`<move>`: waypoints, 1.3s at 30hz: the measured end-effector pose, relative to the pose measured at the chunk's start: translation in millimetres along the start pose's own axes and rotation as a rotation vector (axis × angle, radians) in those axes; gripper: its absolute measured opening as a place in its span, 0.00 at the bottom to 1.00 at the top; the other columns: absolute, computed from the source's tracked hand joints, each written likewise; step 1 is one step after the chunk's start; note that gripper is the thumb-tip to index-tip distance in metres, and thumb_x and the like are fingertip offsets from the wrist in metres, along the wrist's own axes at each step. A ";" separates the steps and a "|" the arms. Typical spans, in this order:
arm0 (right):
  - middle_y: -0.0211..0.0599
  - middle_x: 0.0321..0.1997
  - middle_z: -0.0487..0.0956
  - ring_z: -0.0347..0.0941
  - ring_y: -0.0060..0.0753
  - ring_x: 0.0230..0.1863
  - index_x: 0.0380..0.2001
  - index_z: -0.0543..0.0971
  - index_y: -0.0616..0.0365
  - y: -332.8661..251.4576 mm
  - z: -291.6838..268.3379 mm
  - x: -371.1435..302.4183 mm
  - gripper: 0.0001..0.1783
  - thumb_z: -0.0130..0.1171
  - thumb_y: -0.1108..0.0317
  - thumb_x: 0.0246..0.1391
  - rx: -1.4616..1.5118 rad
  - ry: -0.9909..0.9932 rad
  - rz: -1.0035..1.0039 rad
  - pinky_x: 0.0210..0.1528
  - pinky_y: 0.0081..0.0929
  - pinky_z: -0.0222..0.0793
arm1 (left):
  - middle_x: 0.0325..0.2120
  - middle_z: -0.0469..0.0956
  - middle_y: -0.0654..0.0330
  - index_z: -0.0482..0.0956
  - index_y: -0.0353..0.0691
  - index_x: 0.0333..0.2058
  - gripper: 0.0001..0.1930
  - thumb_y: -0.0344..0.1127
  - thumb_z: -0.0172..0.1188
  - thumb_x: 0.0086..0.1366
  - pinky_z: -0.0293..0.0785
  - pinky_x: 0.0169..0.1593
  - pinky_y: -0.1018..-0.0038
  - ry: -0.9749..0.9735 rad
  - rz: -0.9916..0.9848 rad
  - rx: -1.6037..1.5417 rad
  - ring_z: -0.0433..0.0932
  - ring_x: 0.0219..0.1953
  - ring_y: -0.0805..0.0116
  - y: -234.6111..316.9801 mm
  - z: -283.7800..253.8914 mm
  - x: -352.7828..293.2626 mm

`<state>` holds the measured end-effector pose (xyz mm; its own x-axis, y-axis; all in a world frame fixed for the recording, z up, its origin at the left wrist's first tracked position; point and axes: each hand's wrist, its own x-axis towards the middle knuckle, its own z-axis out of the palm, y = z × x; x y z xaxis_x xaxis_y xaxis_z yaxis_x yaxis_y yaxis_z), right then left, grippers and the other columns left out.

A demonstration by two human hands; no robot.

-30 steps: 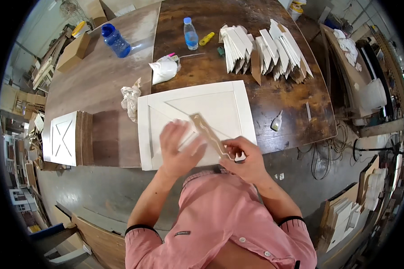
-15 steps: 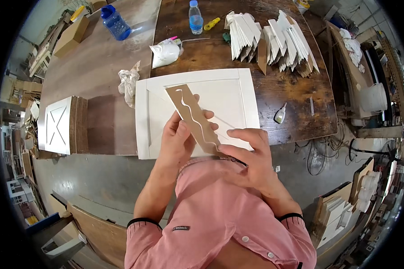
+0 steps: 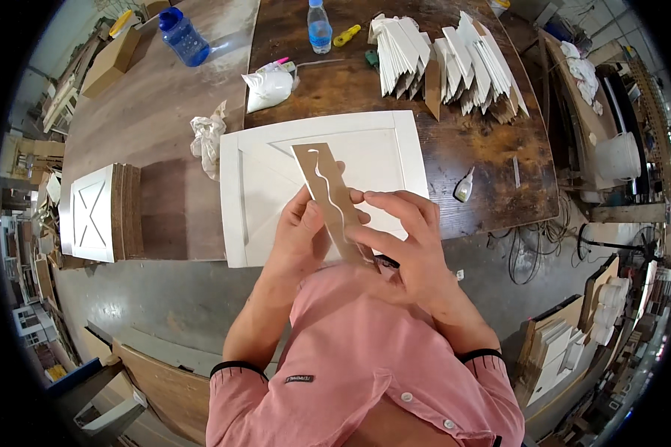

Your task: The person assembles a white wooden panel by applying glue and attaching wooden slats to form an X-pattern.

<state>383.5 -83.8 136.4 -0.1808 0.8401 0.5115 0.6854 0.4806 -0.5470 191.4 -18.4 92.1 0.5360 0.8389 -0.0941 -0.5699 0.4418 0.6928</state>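
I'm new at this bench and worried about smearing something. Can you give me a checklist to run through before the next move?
1. Brown strip gripped: ok, the left hand holds it, thumb and fingers on opposite edges.
2. White bead facing up: ok, it runs in a wavy line along the strip.
3. Right hand off the bead: cannot tell; a fingertip is at or very near it.
4. White panel on the table: ok, below the hands.
5. Panel in full view: not ok, hands and strip cover part of it.
6. Small bottle capped: cannot tell, too small.
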 end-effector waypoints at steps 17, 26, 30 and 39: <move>0.32 0.65 0.76 0.71 0.49 0.62 0.47 0.85 0.40 7.6 -4.4 6.3 0.28 0.75 0.59 0.37 0.019 0.004 -0.045 0.61 0.47 0.60 | 0.55 0.81 0.49 0.62 0.35 0.72 0.37 0.51 0.63 0.74 0.80 0.59 0.60 -0.052 -0.004 -0.037 0.83 0.54 0.57 0.6 -5.1 1.7; 0.32 0.66 0.76 0.68 0.49 0.65 0.47 0.86 0.39 6.8 -2.6 12.2 0.26 0.72 0.57 0.38 -0.146 -0.047 -0.035 0.63 0.48 0.59 | 0.56 0.80 0.50 0.61 0.35 0.73 0.36 0.48 0.61 0.76 0.78 0.60 0.65 -0.034 -0.018 -0.037 0.80 0.57 0.63 1.6 -2.3 -0.1; 0.33 0.66 0.76 0.67 0.48 0.66 0.48 0.86 0.39 12.0 -7.1 9.5 0.27 0.71 0.58 0.39 -0.065 -0.026 -0.013 0.62 0.48 0.59 | 0.55 0.81 0.52 0.63 0.35 0.72 0.34 0.48 0.60 0.77 0.80 0.58 0.64 -0.055 -0.023 -0.076 0.82 0.55 0.63 0.5 -3.6 0.2; 0.38 0.66 0.76 0.68 0.51 0.65 0.47 0.89 0.47 9.8 3.6 24.3 0.26 0.67 0.52 0.42 -0.182 -0.022 -0.023 0.65 0.46 0.57 | 0.52 0.81 0.55 0.65 0.34 0.71 0.31 0.45 0.61 0.77 0.80 0.57 0.62 -0.062 -0.100 -0.014 0.83 0.52 0.60 3.5 5.1 -6.0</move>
<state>383.4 -57.7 141.1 -0.2119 0.8355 0.5069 0.7971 0.4479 -0.4050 189.4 -23.5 98.7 0.6275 0.7696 -0.1177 -0.5200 0.5268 0.6723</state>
